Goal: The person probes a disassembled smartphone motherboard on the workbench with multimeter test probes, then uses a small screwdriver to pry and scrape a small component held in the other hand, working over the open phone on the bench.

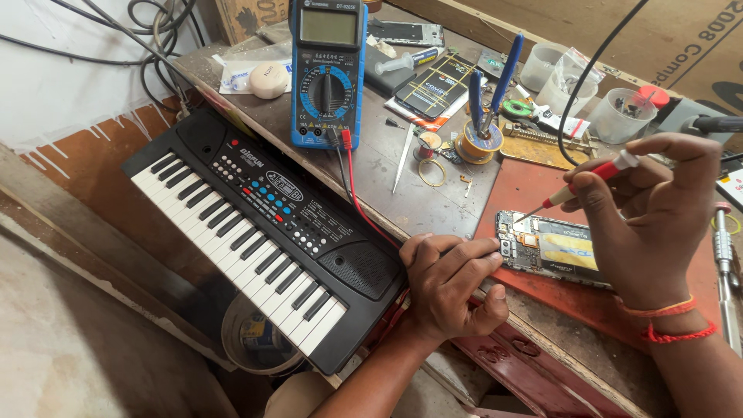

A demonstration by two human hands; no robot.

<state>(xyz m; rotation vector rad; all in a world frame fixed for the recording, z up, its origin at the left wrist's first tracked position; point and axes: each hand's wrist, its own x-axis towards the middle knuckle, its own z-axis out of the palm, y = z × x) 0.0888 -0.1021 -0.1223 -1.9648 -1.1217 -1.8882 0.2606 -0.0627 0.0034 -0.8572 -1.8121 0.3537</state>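
An opened phone (551,249) lies back-up on the red mat (526,182), its circuit board and battery exposed. My right hand (658,217) holds a red-handled screwdriver (588,182) with its tip down on the phone's upper left corner. My left hand (453,282) rests at the bench edge, fingers curled and fingertips pressed against the phone's left end.
A black toy keyboard (255,232) leans at the bench's left edge. A blue multimeter (327,73) stands behind it, leads trailing forward. Blue-handled pliers (491,93), solder wire, tweezers (404,159), plastic cups (619,116) and another phone (437,85) crowd the back. A metal tool (724,263) lies at right.
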